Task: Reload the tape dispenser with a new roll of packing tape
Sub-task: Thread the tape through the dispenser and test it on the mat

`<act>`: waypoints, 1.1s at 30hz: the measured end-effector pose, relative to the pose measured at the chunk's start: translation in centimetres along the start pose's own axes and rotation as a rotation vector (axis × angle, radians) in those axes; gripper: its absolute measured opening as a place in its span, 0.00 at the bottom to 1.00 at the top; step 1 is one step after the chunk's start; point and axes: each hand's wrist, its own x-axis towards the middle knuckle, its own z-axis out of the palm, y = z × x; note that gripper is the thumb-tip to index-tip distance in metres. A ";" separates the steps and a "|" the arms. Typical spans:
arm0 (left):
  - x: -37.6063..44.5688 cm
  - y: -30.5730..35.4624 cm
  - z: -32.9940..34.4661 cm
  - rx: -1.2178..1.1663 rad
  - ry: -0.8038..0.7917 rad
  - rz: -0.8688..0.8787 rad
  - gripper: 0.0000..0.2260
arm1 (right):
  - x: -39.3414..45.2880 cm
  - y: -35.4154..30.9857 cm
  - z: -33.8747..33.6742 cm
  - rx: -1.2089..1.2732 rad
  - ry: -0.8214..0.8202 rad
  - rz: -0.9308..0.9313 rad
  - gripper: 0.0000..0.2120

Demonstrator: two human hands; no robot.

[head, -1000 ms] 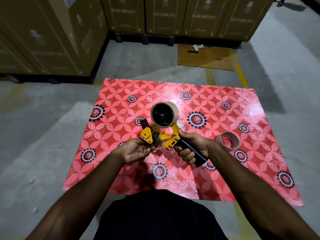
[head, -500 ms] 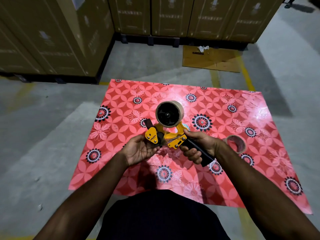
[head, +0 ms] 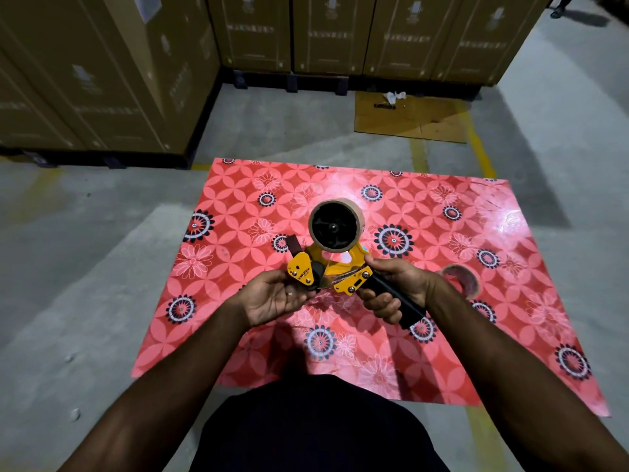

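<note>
I hold a yellow tape dispenser (head: 340, 267) above a red flowered mat (head: 238, 233). A tape roll (head: 335, 225) sits on its black hub, side-on to me. My right hand (head: 391, 287) is closed around the black handle. My left hand (head: 275, 296) cups the front end from below, fingers at the yellow roller guard and the thin strip of tape there. A second ring of tape or bare core (head: 461, 279) lies on the mat behind my right wrist, partly hidden.
Tall stacked cardboard cartons (head: 102, 73) on pallets wall off the left and the back. A flattened piece of cardboard (head: 412, 117) lies on the grey concrete floor beyond the mat. Yellow floor lines run past the mat's right side.
The view has drifted a little, so the mat and dispenser sit slightly further right in frame. My hands keep the same grips; the left hand's fingers have shifted slightly under the front end.
</note>
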 end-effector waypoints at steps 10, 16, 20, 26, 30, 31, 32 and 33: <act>-1.2 0.7 -2.3 0.166 0.277 -0.053 0.08 | 0.4 -1.4 -0.2 -0.092 0.065 0.047 0.27; -2.2 1.2 -3.3 0.122 0.206 -0.090 0.16 | 2.8 -2.6 0.6 -0.103 0.031 0.106 0.26; -2.1 0.4 -3.2 -0.015 0.043 -0.139 0.19 | 3.9 -3.5 1.3 -0.110 0.000 0.102 0.26; -2.2 0.7 -3.0 -0.152 0.104 0.007 0.12 | 4.0 -3.8 1.2 -0.069 -0.026 0.084 0.26; -2.1 0.7 -2.8 -0.132 0.031 0.043 0.21 | 4.3 -3.7 1.2 -0.052 -0.049 0.064 0.25; -2.1 0.6 -2.7 -0.145 -0.006 0.047 0.26 | 4.3 -3.6 1.3 -0.054 -0.051 0.059 0.25; -2.1 0.4 -2.5 -0.156 -0.033 0.052 0.31 | 4.3 -3.6 1.3 -0.056 -0.051 0.055 0.25; -2.1 0.3 -2.4 -0.163 -0.048 0.055 0.34 | 4.3 -3.5 1.4 -0.055 -0.048 0.051 0.25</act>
